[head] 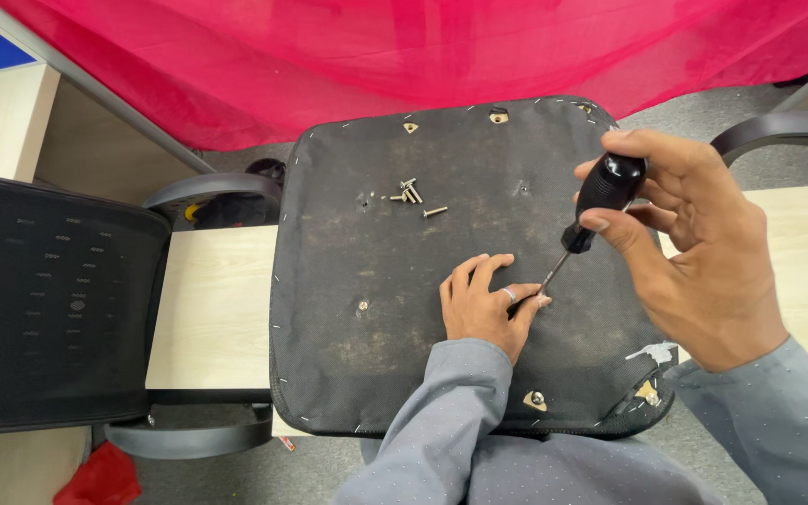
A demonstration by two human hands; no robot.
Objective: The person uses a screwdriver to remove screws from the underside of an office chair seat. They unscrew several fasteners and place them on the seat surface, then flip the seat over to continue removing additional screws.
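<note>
Here the black-handled screwdriver (600, 210) stands tilted, tip down on the upturned black fabric-covered chair seat (376, 271), right hand (694, 252) wrapped around its handle; left hand (483, 304) pinches near the tip. Loose silver screws (413, 196) lie well apart.

No package, label, sign or screen shows anywhere in this view — not on the counter, the floor or the furniture — so there is none to place.
</note>
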